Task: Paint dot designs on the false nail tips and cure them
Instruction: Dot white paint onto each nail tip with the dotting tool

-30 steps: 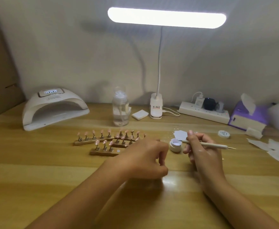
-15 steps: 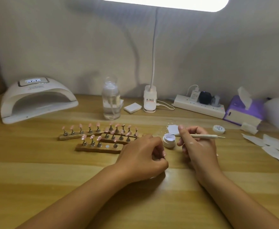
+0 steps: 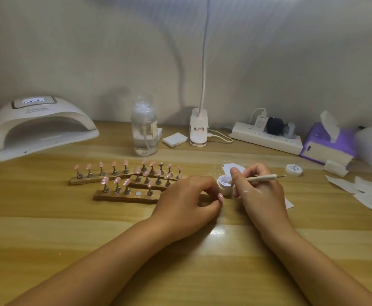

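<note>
Cream dotting tool, pinched by the right hand, dips into a small white jar mid-way across the table. The left hand rests curled beside it; whether it holds anything, I cannot tell. Pink nail tips stand on wooden strips leftward, with the curing lamp at the far-left corner.

**Bare Forearms, One Smudged Hand**

Two bare forearms show, uncovered down to the wrists. The left hand has a glossy, pale-pink thumbnail, possibly polished. Small whitish smears mark the right hand near its knuckles.
</note>
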The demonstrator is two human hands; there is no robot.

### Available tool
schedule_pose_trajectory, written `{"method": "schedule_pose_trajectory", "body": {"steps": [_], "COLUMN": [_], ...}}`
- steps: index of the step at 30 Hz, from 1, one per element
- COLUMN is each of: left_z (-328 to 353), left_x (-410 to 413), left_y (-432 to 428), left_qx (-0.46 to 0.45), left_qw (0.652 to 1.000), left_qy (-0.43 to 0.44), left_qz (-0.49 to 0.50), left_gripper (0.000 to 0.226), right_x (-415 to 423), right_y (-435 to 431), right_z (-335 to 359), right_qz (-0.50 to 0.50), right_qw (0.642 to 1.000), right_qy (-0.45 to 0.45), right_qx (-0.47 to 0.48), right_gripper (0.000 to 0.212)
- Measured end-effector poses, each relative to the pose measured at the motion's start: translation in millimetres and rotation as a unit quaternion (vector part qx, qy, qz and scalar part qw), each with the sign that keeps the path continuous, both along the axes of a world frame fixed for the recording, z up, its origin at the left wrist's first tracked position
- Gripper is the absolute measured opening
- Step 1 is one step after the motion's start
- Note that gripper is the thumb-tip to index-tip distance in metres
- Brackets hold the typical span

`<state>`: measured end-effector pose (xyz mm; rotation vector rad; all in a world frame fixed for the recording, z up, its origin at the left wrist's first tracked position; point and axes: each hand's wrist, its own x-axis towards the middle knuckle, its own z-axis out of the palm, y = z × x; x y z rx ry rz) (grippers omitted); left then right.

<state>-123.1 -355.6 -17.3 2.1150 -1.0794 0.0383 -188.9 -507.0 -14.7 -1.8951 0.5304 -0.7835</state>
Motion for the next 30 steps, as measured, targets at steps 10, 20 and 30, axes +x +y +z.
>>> {"method": "schedule_pose_trajectory", "body": {"steps": [10,20,30], "left_z": [0.3,5.5,4.9], "left_x": [5.6,8.0,4.9], "left_y": [0.4,2.5,0.8], "left_qx": [-0.015,-0.007,-0.022], "left_qw": [0.999,0.999,0.999], "left_qy": [0.041,0.025,0.01], "left_qz": [-0.03,-0.037,-0.024], "left_gripper": [0.009,0.008,0.018], "right_x": [-3.4,-17.5,-13.7], "right_y": [5.5,19.4,24.7], "right_z": [6.1,17.4,11.9], "right_qz": [-0.01,0.049,0.04], "right_qw": [0.999,0.973,0.983], "right_qy": [-0.025,-0.081,-0.052], "right_qx": [0.024,0.211,0.17], "right_gripper": [0.031,0.019,0.028]}}
